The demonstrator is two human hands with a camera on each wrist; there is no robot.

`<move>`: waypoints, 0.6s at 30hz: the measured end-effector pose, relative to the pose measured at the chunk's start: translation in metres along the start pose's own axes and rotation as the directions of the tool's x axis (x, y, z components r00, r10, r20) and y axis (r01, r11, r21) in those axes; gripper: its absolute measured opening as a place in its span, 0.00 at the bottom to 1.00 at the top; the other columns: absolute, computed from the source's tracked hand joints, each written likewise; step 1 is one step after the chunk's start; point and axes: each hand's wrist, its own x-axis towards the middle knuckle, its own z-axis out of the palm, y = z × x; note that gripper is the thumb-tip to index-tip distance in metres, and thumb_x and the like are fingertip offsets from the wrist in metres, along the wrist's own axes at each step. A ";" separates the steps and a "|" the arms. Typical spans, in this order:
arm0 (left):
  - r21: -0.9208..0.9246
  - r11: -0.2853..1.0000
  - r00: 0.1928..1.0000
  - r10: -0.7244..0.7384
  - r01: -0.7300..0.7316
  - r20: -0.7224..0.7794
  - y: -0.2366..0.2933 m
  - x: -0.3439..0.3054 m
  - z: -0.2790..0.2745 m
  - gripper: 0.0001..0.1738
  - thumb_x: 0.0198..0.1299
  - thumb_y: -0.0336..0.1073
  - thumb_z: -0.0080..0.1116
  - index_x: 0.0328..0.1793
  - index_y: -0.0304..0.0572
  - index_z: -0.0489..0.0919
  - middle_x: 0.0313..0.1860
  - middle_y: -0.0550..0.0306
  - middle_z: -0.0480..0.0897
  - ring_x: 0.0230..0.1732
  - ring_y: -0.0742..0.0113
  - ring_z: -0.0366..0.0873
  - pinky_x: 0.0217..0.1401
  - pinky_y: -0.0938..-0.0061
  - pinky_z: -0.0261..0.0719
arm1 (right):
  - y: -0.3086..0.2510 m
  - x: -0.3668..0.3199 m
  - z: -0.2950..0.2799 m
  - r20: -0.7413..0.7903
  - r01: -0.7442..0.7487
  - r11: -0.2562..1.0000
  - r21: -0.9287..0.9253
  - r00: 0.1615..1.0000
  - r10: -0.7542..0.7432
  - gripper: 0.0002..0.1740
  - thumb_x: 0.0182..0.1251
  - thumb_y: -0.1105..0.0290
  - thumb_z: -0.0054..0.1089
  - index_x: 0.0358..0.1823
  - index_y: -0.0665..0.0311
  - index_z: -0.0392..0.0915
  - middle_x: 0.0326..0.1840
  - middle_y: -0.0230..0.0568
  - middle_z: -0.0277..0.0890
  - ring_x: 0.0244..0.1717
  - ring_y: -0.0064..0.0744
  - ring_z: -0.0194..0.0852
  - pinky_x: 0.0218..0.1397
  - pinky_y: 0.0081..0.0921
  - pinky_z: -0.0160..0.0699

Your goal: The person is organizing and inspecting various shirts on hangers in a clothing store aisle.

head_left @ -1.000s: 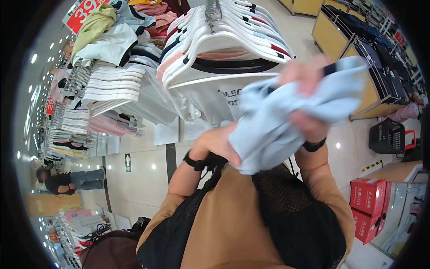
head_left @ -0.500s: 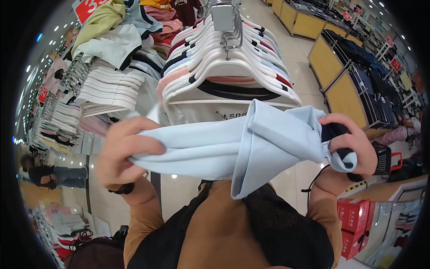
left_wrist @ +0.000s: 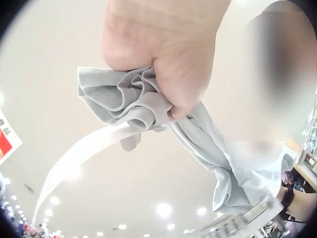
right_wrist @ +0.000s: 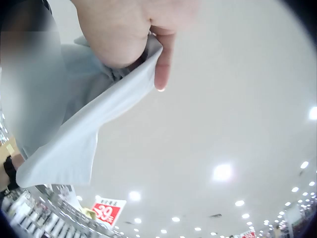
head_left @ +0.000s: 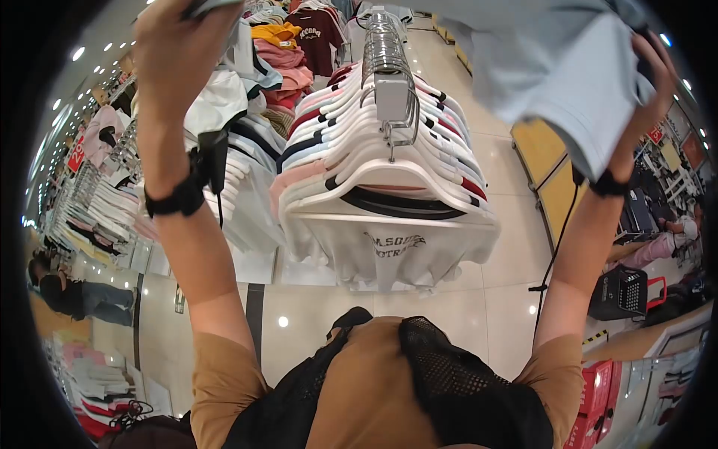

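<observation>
Both hands are raised high, stretching a light blue T-shirt point(head_left: 550, 71) across the top of the head view. My left hand point(head_left: 176, 63) grips a bunched part of it; in the left wrist view the folds point(left_wrist: 131, 101) gather under the palm. A curved white strip point(left_wrist: 74, 153) hangs behind that bunch. At the other end my right hand point(head_left: 654, 82) holds the shirt near a dark edge, and a short sleeve hangs down beside it. In the right wrist view the cloth edge point(right_wrist: 104, 111) is pinched, with one finger straight outside it; other fingers are hidden.
Ahead, white hangers point(head_left: 389, 179) with shirts hang from a metal rail. Heaped clothes point(head_left: 280, 56) and more racks stand at the left. Yellow display counters point(head_left: 542, 172), a black basket point(head_left: 621, 292) and red boxes point(head_left: 594, 400) are at the right. A person point(head_left: 82, 295) stands at far left.
The shirt was bunched between both hands, then pulled out sideways at chest height. Now both arms have lifted it up and apart, above the hanger rail.
</observation>
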 end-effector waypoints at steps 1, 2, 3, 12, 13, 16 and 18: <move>0.003 1.000 0.999 -0.028 0.028 -0.036 -0.001 0.009 0.015 0.24 0.44 0.16 0.56 0.52 0.36 0.82 0.45 0.48 0.84 0.50 0.58 0.81 0.52 0.73 0.75 | 0.008 -0.006 0.020 0.035 -0.004 1.000 -0.007 0.999 0.005 0.18 0.57 0.75 0.66 0.50 0.67 0.78 0.54 0.45 0.77 0.56 0.41 0.76 0.58 0.29 0.75; -0.025 0.997 0.989 -0.074 0.071 -0.128 -0.022 0.010 0.038 0.22 0.44 0.13 0.53 0.46 0.36 0.84 0.40 0.52 0.85 0.46 0.61 0.82 0.49 0.75 0.75 | 0.017 -0.013 0.040 0.070 -0.008 1.000 -0.014 0.998 0.009 0.20 0.54 0.77 0.66 0.50 0.65 0.77 0.56 0.46 0.75 0.58 0.44 0.74 0.59 0.32 0.74; -0.040 0.996 0.995 -0.077 0.075 -0.057 -0.039 0.008 0.047 0.24 0.43 0.13 0.51 0.48 0.36 0.83 0.42 0.50 0.85 0.47 0.59 0.81 0.51 0.74 0.75 | 0.025 -0.019 0.061 0.104 -0.012 1.000 -0.021 0.994 0.014 0.22 0.51 0.78 0.67 0.51 0.63 0.77 0.57 0.47 0.73 0.60 0.47 0.71 0.61 0.35 0.72; -0.093 0.949 0.939 -0.278 0.301 0.202 -0.146 -0.046 0.153 0.29 0.42 0.16 0.46 0.53 0.39 0.82 0.50 0.45 0.83 0.54 0.52 0.79 0.59 0.70 0.73 | 0.016 -0.097 0.190 0.493 -0.350 0.928 0.124 0.834 0.249 0.22 0.47 0.86 0.56 0.47 0.63 0.72 0.55 0.52 0.67 0.56 0.58 0.69 0.56 0.41 0.73; -0.125 0.898 0.890 -0.385 0.423 0.243 -0.148 -0.047 0.162 0.29 0.43 0.16 0.46 0.53 0.40 0.83 0.50 0.45 0.83 0.54 0.52 0.79 0.57 0.70 0.74 | 0.020 -0.106 0.205 0.494 -0.368 0.921 0.124 0.828 0.265 0.21 0.48 0.85 0.55 0.47 0.63 0.71 0.55 0.52 0.67 0.56 0.59 0.69 0.55 0.41 0.73; -0.177 0.936 0.944 -0.274 0.305 0.182 -0.181 -0.070 0.197 0.26 0.49 0.19 0.50 0.56 0.40 0.80 0.46 0.47 0.83 0.47 0.57 0.80 0.51 0.70 0.76 | 0.025 -0.129 0.223 0.535 -0.413 0.904 0.111 0.792 0.296 0.21 0.49 0.85 0.56 0.46 0.63 0.71 0.55 0.51 0.67 0.53 0.60 0.70 0.54 0.41 0.73; -0.132 0.918 0.917 -0.344 0.373 0.203 -0.184 -0.073 0.205 0.23 0.54 0.26 0.56 0.57 0.50 0.82 0.47 0.48 0.84 0.43 0.52 0.82 0.53 0.69 0.78 | 0.025 -0.160 0.244 0.543 -0.466 0.884 0.044 0.754 0.370 0.22 0.49 0.83 0.58 0.48 0.64 0.73 0.52 0.52 0.70 0.49 0.59 0.73 0.53 0.40 0.74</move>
